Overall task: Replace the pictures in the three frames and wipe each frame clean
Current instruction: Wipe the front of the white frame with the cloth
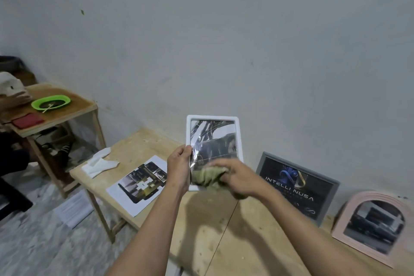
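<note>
White picture frame (214, 132) was held upright in the air above the wooden table (224, 231), its glazed front turned toward the person so the glass could be reached and watched while it was cleaned. Left hand (179, 164) gripped its left edge, thumb on the front and fingers wrapped behind, which braced the frame against the push of the wiping. Right hand (237, 178) was clenched around an olive-green cloth (209, 177) and pressed it to the lower part of the glass (the hand was blurred, so probably mid-stroke). A dark picture already sat behind the crinkled, shiny front, which suggested the swap for this frame was done and only the wipe remained.

Grey frame (298, 186) with a logo print and the pink arched frame (371, 226) both leaned against the wall at the back of the table, parked out of the way. A loose printed picture (139, 184) lay flat at the table's left end, near a piece of white packing (99, 162), likely set aside there. A green dish (51, 102) sat on a separate side table (67, 114).
</note>
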The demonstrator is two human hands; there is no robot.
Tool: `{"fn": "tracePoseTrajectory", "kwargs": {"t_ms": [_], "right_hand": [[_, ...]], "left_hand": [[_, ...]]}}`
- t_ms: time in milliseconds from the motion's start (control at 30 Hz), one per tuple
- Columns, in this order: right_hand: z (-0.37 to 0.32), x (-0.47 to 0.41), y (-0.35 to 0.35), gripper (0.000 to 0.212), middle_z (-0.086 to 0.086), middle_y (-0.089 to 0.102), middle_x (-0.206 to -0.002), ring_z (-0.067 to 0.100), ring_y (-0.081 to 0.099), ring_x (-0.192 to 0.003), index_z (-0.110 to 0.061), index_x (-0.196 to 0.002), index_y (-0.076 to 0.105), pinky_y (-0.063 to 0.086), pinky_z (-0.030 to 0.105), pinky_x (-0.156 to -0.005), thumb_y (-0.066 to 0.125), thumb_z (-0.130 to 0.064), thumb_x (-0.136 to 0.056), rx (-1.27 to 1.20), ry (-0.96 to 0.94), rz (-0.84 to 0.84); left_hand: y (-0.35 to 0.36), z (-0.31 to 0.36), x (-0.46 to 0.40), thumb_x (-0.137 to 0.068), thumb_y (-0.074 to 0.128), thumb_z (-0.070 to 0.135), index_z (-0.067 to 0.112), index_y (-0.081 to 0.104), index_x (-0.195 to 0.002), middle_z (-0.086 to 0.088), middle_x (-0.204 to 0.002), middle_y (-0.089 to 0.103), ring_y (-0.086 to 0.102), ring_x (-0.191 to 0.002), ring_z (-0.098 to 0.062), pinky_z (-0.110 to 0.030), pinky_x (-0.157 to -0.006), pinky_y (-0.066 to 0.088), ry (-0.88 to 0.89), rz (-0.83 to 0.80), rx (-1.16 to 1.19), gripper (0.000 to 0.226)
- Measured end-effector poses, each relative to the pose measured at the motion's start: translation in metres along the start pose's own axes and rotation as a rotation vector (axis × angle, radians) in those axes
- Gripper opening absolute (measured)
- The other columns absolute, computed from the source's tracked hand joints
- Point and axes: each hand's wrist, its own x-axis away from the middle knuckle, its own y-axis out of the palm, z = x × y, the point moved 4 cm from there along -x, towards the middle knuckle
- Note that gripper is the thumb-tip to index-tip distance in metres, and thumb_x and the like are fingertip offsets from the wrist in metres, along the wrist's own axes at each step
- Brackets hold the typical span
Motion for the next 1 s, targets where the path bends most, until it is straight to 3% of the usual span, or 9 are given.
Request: {"fn": "tracePoseTrajectory", "kwargs": {"t_ms": [100,233,333,433,500,667,733,900,1000], "right_hand": [[-0.015,-0.010,-0.053,0.048,0.002,0.066,-0.095,0.017,0.061,-0.087,-0.021,-0.107,0.061,0.050,0.024,-0.077,0.043,0.015,-0.081,-0.062,-0.028,0.276],[-0.027,-0.028,-0.088,0.047,0.002,0.061,-0.111,0.025,0.056,-0.096,-0.018,-0.110,0.055,0.050,0.040,-0.077,0.051,0.009,-0.072,0.672,-0.226,0.578],[-0.025,-0.030,-0.084,0.049,0.004,0.061,-0.128,0.028,0.056,-0.109,-0.015,-0.119,0.063,0.045,0.044,-0.092,0.059,-0.001,-0.072,0.977,-0.411,0.655],[-0.024,-0.037,-0.068,0.056,0.002,0.041,-0.151,0.024,0.036,-0.139,-0.016,-0.142,0.046,0.025,0.042,-0.114,0.051,-0.036,-0.089,1.017,-0.386,0.560],[-0.025,-0.041,-0.057,0.064,0.002,0.030,-0.156,0.020,0.024,-0.146,-0.014,-0.148,0.036,0.017,0.041,-0.119,0.043,-0.047,-0.094,0.979,-0.384,0.469],[-0.028,-0.038,-0.030,0.056,0.007,0.046,-0.147,0.021,0.038,-0.139,-0.010,-0.140,0.048,0.019,0.033,-0.119,0.047,-0.013,-0.084,0.773,-0.505,0.305],[-0.026,-0.032,-0.021,0.056,0.010,0.052,-0.141,0.022,0.043,-0.135,-0.007,-0.134,0.054,0.025,0.037,-0.117,0.051,-0.003,-0.078,0.721,-0.541,0.276],[-0.006,-0.006,0.014,0.050,0.006,0.059,-0.134,0.021,0.052,-0.129,-0.012,-0.129,0.058,0.038,0.041,-0.111,0.045,-0.004,-0.082,0.757,-0.702,0.177],[-0.007,0.003,0.016,0.042,0.010,0.069,-0.117,0.025,0.066,-0.106,-0.009,-0.123,0.059,0.056,0.041,-0.087,0.048,-0.002,-0.082,0.843,-0.800,0.201]], "left_hand": [[0.016,-0.004,0.008,-0.100,0.053,0.010,0.005,0.066,-0.084,-0.014,-0.083,0.063,0.055,-0.083,-0.023,-0.038,-0.080,0.043,-0.010,-0.077,0.007,0.022],[0.038,-0.002,0.023,-0.102,0.053,0.014,0.004,0.068,-0.092,-0.012,-0.088,0.067,0.060,-0.085,-0.023,-0.041,-0.084,0.049,0.004,-0.170,0.014,0.021],[0.050,0.009,0.030,-0.102,0.051,0.011,0.000,0.066,-0.094,-0.014,-0.083,0.067,0.062,-0.075,-0.022,-0.033,-0.069,0.055,0.042,-0.198,0.066,0.020],[0.054,0.020,0.032,-0.101,0.051,0.008,0.001,0.067,-0.092,-0.020,-0.085,0.066,0.063,-0.076,-0.026,-0.037,-0.072,0.055,0.063,-0.196,0.120,0.019],[0.051,0.027,0.027,-0.100,0.052,0.006,0.002,0.067,-0.089,-0.019,-0.084,0.068,0.064,-0.077,-0.026,-0.036,-0.073,0.056,0.068,-0.172,0.158,0.020],[0.036,0.041,0.011,-0.097,0.052,-0.001,0.004,0.070,-0.092,-0.015,-0.088,0.071,0.066,-0.083,-0.025,-0.039,-0.084,0.053,0.044,-0.089,0.196,0.020],[0.030,0.043,0.006,-0.095,0.054,-0.001,0.006,0.068,-0.081,-0.010,-0.077,0.068,0.062,-0.077,-0.024,-0.038,-0.078,0.051,0.036,-0.043,0.161,0.021],[0.016,0.050,-0.001,-0.096,0.060,0.014,0.012,0.070,-0.076,-0.009,-0.073,0.064,0.055,-0.074,-0.025,-0.039,-0.069,0.046,0.033,0.034,-0.020,0.023],[0.009,0.046,0.000,-0.095,0.060,0.018,0.009,0.074,-0.082,-0.013,-0.093,0.075,0.069,-0.093,-0.034,-0.046,-0.091,0.054,0.034,0.041,-0.050,0.021]]}}
